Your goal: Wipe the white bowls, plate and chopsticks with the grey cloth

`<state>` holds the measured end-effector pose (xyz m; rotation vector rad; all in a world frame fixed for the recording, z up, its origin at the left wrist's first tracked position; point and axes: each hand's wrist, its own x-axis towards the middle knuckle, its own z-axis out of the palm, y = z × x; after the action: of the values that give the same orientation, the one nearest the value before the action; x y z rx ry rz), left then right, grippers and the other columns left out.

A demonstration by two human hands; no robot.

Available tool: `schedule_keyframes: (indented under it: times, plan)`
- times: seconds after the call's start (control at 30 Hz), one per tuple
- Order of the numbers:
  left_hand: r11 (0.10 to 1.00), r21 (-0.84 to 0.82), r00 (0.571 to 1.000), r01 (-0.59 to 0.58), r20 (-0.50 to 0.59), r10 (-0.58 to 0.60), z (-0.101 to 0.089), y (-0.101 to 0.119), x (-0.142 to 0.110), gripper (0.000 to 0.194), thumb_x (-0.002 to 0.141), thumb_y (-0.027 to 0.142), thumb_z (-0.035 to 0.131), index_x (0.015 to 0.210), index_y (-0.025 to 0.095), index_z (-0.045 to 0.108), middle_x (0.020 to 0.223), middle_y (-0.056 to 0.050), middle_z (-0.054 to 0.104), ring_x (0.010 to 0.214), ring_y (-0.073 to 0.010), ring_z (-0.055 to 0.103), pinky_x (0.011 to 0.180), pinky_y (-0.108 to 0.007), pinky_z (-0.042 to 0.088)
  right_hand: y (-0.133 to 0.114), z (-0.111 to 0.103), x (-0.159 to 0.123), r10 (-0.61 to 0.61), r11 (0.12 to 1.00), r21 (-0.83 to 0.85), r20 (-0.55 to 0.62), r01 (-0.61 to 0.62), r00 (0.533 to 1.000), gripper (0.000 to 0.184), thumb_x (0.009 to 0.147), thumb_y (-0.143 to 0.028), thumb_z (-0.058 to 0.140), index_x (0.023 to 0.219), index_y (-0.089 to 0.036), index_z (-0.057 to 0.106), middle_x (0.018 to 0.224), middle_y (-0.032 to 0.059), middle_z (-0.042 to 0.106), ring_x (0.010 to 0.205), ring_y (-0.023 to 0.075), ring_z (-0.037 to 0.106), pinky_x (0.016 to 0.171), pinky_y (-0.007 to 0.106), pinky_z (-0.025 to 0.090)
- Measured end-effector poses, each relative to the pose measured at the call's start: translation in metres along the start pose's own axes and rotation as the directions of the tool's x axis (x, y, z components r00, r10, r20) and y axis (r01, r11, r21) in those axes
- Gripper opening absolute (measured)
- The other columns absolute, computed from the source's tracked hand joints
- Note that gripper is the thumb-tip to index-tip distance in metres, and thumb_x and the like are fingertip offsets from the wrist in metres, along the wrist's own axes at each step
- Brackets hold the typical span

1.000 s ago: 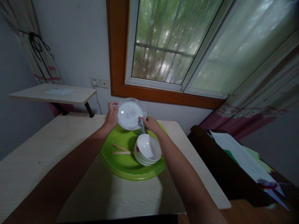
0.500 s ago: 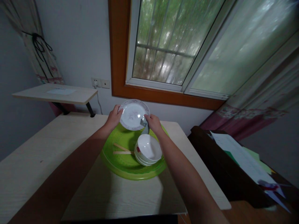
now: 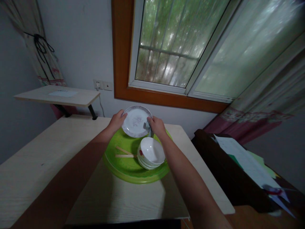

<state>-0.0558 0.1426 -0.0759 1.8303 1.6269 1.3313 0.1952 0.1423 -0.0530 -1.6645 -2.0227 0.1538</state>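
A white plate [image 3: 135, 121] with a patterned rim is held up over the far part of a round green tray [image 3: 140, 179]. My left hand [image 3: 117, 120] grips its left edge, thumb on the upper face. At the right edge my right hand [image 3: 156, 125] is closed on the plate together with a greyish cloth [image 3: 149, 130], which hangs partly below the rim. Nearer to me, stacked white bowls [image 3: 152, 151] stand on the tray's right side. A pair of chopsticks [image 3: 125, 156] lies left of the bowls, their right ends against or behind the stack.
The tray rests on a pale wooden table [image 3: 138, 203]. A small raised shelf [image 3: 59, 95] stands at the back left, with a paper on it. Behind are a wall socket [image 3: 102, 85] and a window. Papers [image 3: 247, 162] lie on dark furniture at the right.
The plate has dropped slightly and its tilt has changed a little. Both hands keep their hold on it; bowls and chopsticks stay where they were.
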Motion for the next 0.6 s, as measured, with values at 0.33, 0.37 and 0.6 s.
schedule_keyframes:
  times: [0.33, 0.37, 0.6]
  plan:
    - [0.992, -0.09, 0.991, -0.091, 0.094, 0.099, 0.003, 0.001, 0.0, 0.042, 0.089, 0.055, 0.05, 0.091, 0.019, 0.069, 0.088, -0.004, 0.07, 0.085, -0.0209, 0.061, 0.077, -0.03, 0.047, -0.013, -0.006, -0.009, -0.132, 0.963, -0.227, 0.077, 0.147, 0.988, 0.05, 0.105, -0.05, 0.029, 0.105, -0.021, 0.07, 0.1, 0.0108, 0.076, 0.09, 0.023, 0.069, 0.075, 0.029, 0.042]
    - [0.989, -0.101, 0.987, -0.108, 0.11, 0.119, 0.003, 0.002, -0.001, 0.042, 0.089, 0.055, 0.05, 0.092, 0.019, 0.07, 0.09, -0.005, 0.071, 0.086, -0.0208, 0.062, 0.078, -0.03, 0.047, -0.014, -0.006, -0.009, -0.145, 0.959, -0.235, 0.084, 0.161, 0.986, 0.05, 0.105, -0.05, 0.029, 0.106, -0.021, 0.07, 0.101, 0.0108, 0.076, 0.091, 0.023, 0.069, 0.075, 0.029, 0.042]
    - [0.973, -0.172, 0.955, -0.154, 0.226, 0.191, 0.005, 0.003, -0.002, 0.044, 0.089, 0.057, 0.05, 0.093, 0.017, 0.07, 0.089, -0.004, 0.07, 0.085, -0.0199, 0.062, 0.078, -0.03, 0.049, -0.016, -0.003, -0.01, -0.258, 0.929, -0.252, 0.082, 0.271, 0.963, 0.043, 0.104, -0.048, 0.034, 0.101, -0.023, 0.07, 0.098, 0.0096, 0.076, 0.087, 0.0218, 0.067, 0.075, 0.029, 0.04]
